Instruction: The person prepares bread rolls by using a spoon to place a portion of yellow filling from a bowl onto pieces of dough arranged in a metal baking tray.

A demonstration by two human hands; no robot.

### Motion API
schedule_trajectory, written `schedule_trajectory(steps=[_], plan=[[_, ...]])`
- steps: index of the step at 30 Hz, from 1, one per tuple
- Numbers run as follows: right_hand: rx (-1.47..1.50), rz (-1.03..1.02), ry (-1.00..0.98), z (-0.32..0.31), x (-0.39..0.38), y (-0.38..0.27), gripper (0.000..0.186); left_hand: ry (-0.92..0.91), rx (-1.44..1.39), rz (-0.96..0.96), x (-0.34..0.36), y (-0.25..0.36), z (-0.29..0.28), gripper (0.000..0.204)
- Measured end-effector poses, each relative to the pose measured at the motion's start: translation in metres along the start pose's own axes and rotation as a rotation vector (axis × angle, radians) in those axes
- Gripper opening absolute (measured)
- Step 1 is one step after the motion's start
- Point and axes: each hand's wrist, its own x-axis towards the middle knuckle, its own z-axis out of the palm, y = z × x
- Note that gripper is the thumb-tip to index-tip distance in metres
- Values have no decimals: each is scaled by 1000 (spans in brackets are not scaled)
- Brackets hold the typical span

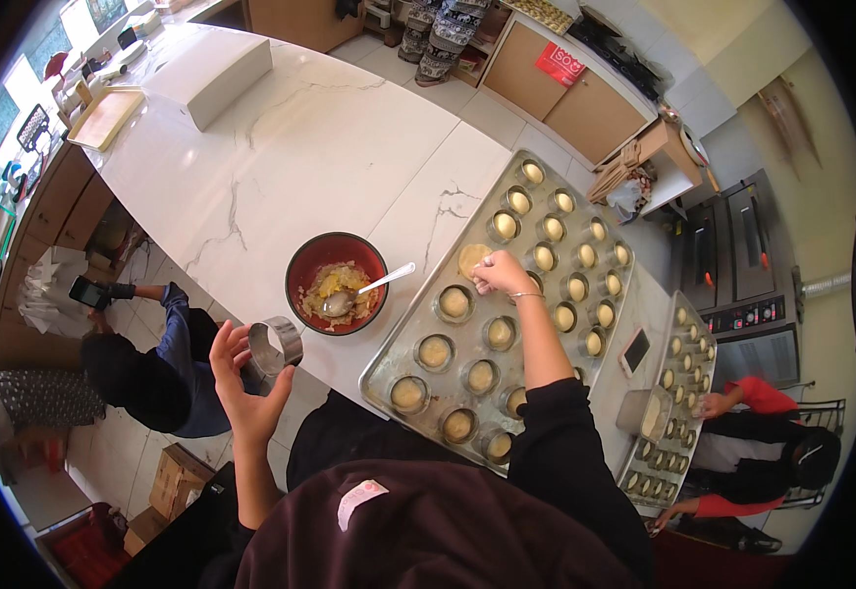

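Observation:
My left hand holds an empty metal ring at the lower left, beside the counter's edge. My right hand has its fingers pinched at a flat round piece of dough on a large metal tray, in a spot without a ring around it. Other rings on this tray hold pale dough rounds, such as one just left of that hand. A red bowl of crumbly yellowish mixture stands left of the tray, with a metal spoon in it.
A white box and a shallow tray sit on the marble counter. A phone and plastic container are right, beside a second tray handled by a co-worker. People are left and behind.

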Motion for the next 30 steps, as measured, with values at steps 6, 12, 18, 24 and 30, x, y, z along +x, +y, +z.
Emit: schedule_trajectory(steps=[6,12,18,24,30], plan=[[-161,60,62,-4,4,-6,12,-36,17,-7,-1,-2,1,78],[-27,-30,287,-18,-9,4,11,-9,10,-2,1,0,0,79],[-890,-223,559,-6,-35,-3,24,98,70,-109,-3,-29,-9,77],[-1092,-97,510,5,-35,-1,35,325,-275,-197,-1,-94,2,50],[-1172,-24,474,10,-41,-5,33,475,-229,-156,34,-132,24,51]])
